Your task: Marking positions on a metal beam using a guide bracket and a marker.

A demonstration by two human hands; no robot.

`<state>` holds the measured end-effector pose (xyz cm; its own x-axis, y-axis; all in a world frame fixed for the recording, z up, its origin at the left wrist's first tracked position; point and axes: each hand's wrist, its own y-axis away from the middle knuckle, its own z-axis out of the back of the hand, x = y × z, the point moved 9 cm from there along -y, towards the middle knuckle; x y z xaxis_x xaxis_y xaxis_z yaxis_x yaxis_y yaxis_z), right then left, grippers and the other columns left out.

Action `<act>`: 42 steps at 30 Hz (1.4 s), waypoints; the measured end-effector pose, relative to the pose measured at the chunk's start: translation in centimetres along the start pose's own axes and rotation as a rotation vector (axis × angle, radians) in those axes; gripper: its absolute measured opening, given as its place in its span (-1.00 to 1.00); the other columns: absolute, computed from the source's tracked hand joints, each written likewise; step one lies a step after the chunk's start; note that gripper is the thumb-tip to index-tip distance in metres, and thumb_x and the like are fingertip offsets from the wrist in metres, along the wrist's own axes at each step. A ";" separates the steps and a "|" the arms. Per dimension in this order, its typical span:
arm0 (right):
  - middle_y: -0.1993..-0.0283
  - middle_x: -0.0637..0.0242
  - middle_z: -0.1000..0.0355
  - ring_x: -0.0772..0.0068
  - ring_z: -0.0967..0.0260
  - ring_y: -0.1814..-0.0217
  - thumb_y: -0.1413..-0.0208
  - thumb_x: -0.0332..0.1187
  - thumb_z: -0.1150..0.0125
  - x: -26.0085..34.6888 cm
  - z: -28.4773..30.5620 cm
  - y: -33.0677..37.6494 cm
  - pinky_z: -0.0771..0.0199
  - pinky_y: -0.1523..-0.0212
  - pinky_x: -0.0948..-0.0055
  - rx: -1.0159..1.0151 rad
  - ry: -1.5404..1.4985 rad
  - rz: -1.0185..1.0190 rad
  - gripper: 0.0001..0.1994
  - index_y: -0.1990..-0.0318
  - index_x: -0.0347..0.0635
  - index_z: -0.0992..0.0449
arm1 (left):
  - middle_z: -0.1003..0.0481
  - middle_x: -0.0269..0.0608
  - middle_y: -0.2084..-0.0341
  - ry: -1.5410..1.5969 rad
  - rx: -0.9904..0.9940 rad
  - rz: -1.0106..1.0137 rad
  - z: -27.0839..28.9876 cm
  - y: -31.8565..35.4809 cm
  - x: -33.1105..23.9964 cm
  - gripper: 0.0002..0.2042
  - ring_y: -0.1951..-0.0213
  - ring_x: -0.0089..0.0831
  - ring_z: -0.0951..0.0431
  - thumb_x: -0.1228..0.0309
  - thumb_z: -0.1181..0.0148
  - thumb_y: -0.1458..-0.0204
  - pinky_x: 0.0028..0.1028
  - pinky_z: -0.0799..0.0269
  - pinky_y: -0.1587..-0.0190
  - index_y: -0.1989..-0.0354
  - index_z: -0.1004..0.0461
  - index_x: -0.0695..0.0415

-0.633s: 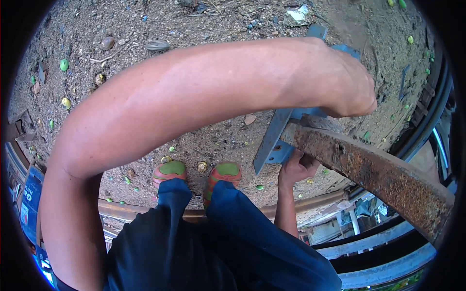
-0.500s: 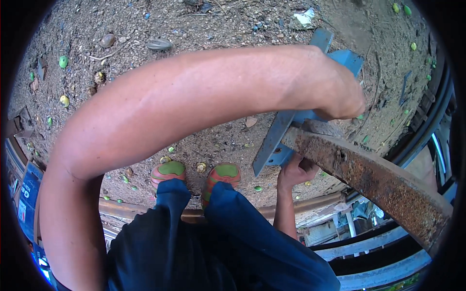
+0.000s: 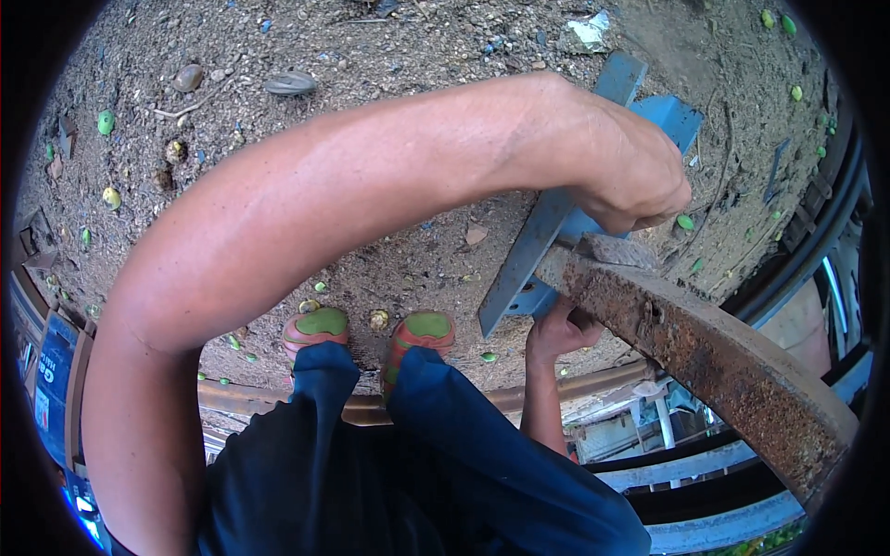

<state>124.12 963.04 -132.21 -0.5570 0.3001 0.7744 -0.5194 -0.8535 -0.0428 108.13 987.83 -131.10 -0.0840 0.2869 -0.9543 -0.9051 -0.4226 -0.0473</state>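
Step in hand, my read: steadying the blue metal piece at the end of the rusty beam. The blue piece sits right of my shoes, slanting between my two hands, over the gritty ground. The beam's end meets it; can't tell if they're fixed together.

Left hand: arm arched across, fingers curled in tight over the upper part of the blue piece. Fingertips hidden, so can't tell what it grips. Right hand: below the beam, beside the blue piece's lower end, fingers partly bent, some hidden behind the beam; can't tell whether it has hold. Grey chunk lies on the beam near its end.

Next move, I'd judge, calls for both hands working together, blue piece held square to the beam, fingers clear of the joint.
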 end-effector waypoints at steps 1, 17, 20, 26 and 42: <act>-0.16 0.02 -0.47 0.28 -0.45 -0.14 -0.22 -0.55 -0.28 -0.1 0.1 -0.1 -0.44 -0.19 0.25 -0.001 -0.006 -0.009 -0.56 -0.21 -0.46 -0.32 | -0.55 -0.03 0.35 0.003 -0.002 -0.005 0.3 0.1 -0.2 -0.88 0.25 -0.08 -0.63 0.52 -0.27 0.08 -0.19 -0.53 0.17 0.37 -0.55 0.30; -0.16 -0.02 -0.46 0.24 -0.46 -0.14 -0.20 -0.53 -0.36 -0.4 0.0 0.2 -0.46 -0.18 0.27 0.003 -0.017 0.014 -0.49 -0.24 -0.48 -0.29 | -0.58 0.04 0.24 -0.033 -0.059 -0.169 -0.9 0.8 -1.4 -0.57 0.12 -0.01 -0.62 0.68 -0.25 0.16 -0.16 -0.57 0.09 0.01 -0.49 0.28; -0.16 -0.03 -0.46 0.24 -0.45 -0.15 -0.21 -0.57 -0.33 0.0 0.0 0.2 -0.45 -0.20 0.27 0.001 -0.010 0.048 -0.51 -0.23 -0.49 -0.29 | -0.59 0.08 0.24 -0.069 0.077 -0.103 -0.9 0.0 -1.7 -0.53 0.10 0.00 -0.62 0.67 -0.24 0.11 -0.13 -0.57 0.07 -0.08 -0.43 0.27; -0.17 -0.04 -0.45 0.24 -0.43 -0.18 -0.22 -0.55 -0.33 0.7 -0.7 0.1 -0.43 -0.23 0.24 0.038 -0.003 0.036 -0.52 -0.22 -0.50 -0.30 | -0.62 0.04 0.18 -0.075 0.441 0.060 -4.1 -1.3 -0.5 -0.51 0.04 -0.05 -0.62 0.67 -0.19 0.04 -0.13 -0.54 -0.01 -0.15 -0.41 0.23; -0.19 -0.03 -0.41 0.22 -0.41 -0.21 -0.26 -0.34 -0.37 0.4 -0.9 -0.3 -0.41 -0.25 0.20 0.084 -0.014 0.012 -0.47 -0.24 -0.43 -0.27 | -0.60 -0.07 0.01 -0.159 0.770 0.198 -5.0 -1.2 0.1 -0.33 -0.06 -0.14 -0.58 0.55 -0.39 0.08 -0.17 -0.48 -0.13 -0.32 -0.40 0.01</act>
<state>123.51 963.77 -132.44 -0.5536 0.2845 0.7827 -0.4565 -0.8897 0.0005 111.30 984.10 -132.55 -0.2785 0.4121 -0.8676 -0.8955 0.2152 0.3897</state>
